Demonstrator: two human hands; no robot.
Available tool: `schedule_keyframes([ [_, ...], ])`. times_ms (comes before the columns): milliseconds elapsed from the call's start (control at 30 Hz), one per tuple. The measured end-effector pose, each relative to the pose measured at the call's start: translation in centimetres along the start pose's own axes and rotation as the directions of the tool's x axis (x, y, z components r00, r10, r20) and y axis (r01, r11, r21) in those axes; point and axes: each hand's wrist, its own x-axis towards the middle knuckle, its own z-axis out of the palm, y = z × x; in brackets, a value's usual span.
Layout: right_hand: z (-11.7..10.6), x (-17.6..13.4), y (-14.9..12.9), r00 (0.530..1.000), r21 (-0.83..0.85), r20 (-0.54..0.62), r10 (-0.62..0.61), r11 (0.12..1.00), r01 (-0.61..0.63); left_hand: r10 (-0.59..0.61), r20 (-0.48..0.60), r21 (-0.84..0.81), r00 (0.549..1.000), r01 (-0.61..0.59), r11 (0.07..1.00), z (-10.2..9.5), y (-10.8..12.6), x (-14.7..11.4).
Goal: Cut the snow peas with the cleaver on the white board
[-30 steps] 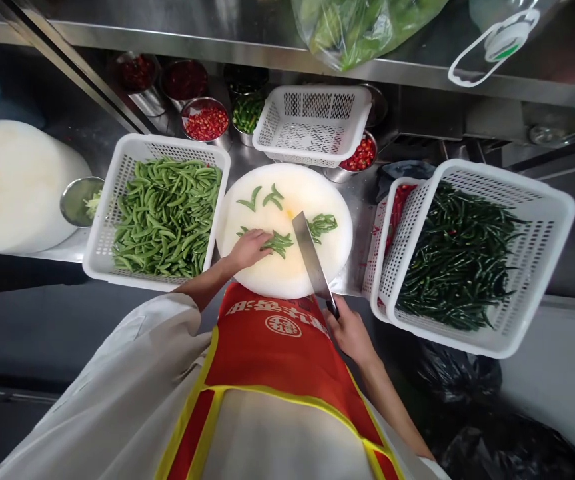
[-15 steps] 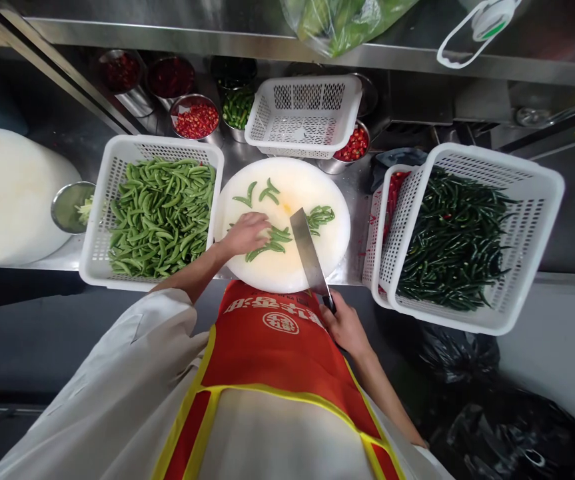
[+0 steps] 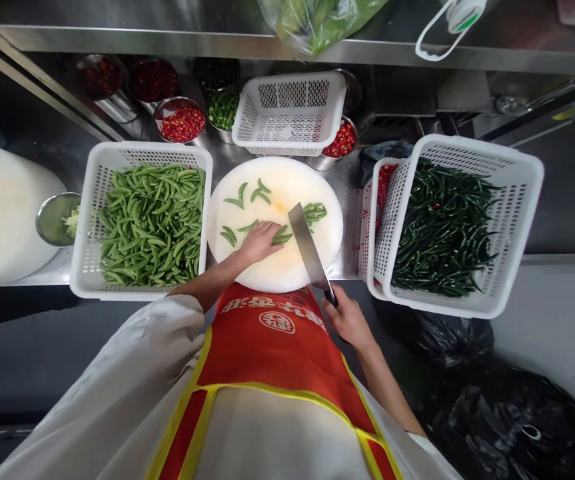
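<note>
On the round white cutting board (image 3: 272, 270), my left hand (image 3: 260, 242) has its fingers closed over a small bunch of green pea pods (image 3: 282, 235), whose ends poke out on the right. My right hand (image 3: 350, 317) grips the black handle of a cleaver (image 3: 308, 247). Its blade rests over the right part of the board, just right of the bunch. Behind the blade lies a small pile of pods (image 3: 315, 213). A few loose pods (image 3: 237, 196) are spread over the board's left and far side.
Left of the board stands a white basket (image 3: 80, 267) full of pea pods; on the right, a basket (image 3: 517, 267) of dark green chillies. An empty white basket (image 3: 287, 143) and steel pots of chopped chillies (image 3: 182, 125) line the back, below a steel shelf (image 3: 167, 43).
My left hand has moved right towards the blade and closed on the pods, uncovering loose ones at the left. The cleaver keeps its place on the board. The whole view has shifted slightly.
</note>
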Motion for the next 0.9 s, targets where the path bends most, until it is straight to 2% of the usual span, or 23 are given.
schedule_keyframes([
  [133,-1.2,0.4,0.1,0.995,-0.111,0.008,-0.097,0.989,0.097,-0.007,-0.023,-0.053,1.000,0.005,0.999,-0.4,-1.0,-1.1],
  [267,-2.0,0.6,0.2,0.986,-0.152,0.045,-0.161,0.974,0.166,0.019,-0.039,-0.091,0.999,-0.022,0.996,-0.5,-1.7,-1.8],
  [533,-1.9,0.7,-0.2,0.983,-0.164,0.071,-0.168,0.970,0.178,0.012,-0.050,-0.137,0.999,-0.019,0.990,-0.1,-1.3,-1.2],
  [800,-1.6,-0.2,-0.4,0.990,-0.125,0.013,-0.142,0.982,0.143,-0.069,-0.123,-0.320,0.990,0.026,0.947,-1.0,-1.9,-1.4],
  [900,-1.4,-0.8,-1.0,0.989,-0.081,0.024,-0.144,0.986,0.145,-0.032,-0.102,-0.330,0.994,-0.003,0.944,-1.1,-2.0,-1.3],
])
